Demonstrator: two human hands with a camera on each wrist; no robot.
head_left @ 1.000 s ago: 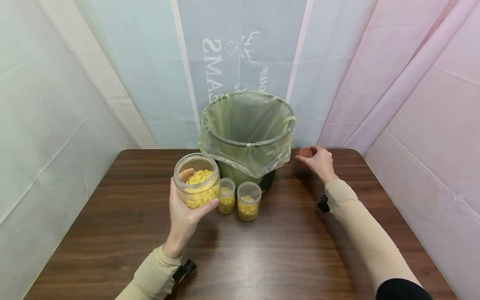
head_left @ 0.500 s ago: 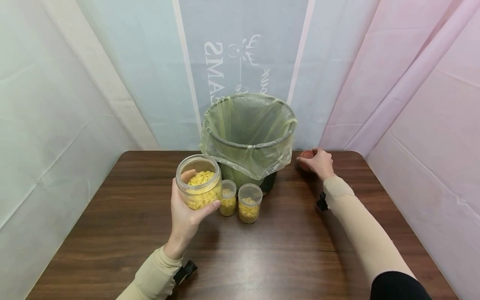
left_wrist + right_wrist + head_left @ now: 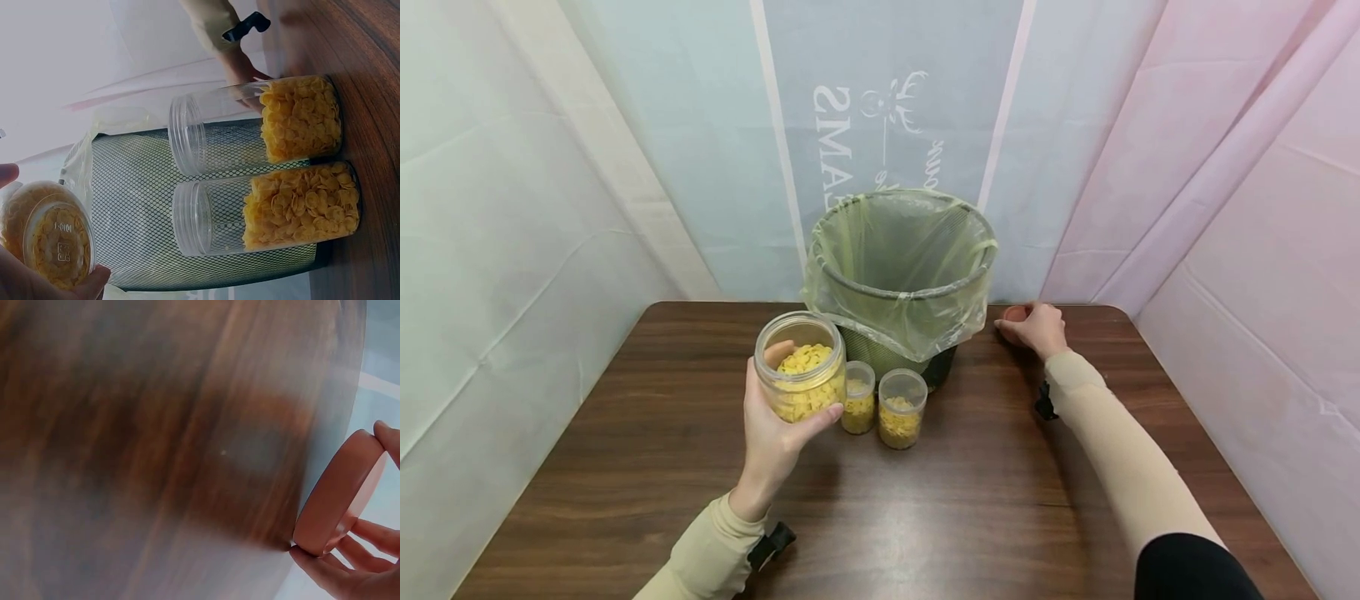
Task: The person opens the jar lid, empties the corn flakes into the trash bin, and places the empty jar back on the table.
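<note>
My left hand (image 3: 775,433) grips a clear open jar (image 3: 808,392) of yellow flakes, tilted a little, in front of the bin's left side. Its round base (image 3: 59,244) faces the camera in the left wrist view. Two smaller clear jars, one on the left (image 3: 858,404) and one on the right (image 3: 901,417), stand on the table, each partly filled with yellow flakes. At the back right my right hand (image 3: 1041,329) holds a reddish-brown round lid (image 3: 340,490) by its rim, thumb and fingers on opposite sides. The lid is on edge, low over the table.
A mesh waste bin (image 3: 134,206) lined with a pale green bag (image 3: 917,321) stands at the table's back edge, right behind the small jars. The brown wooden table (image 3: 970,517) has light cloth curtains (image 3: 1247,250) behind it and on both sides.
Both hands keep their holds and barely move; the whole view shifts slightly. The right hand with the lid stays at the back right.
</note>
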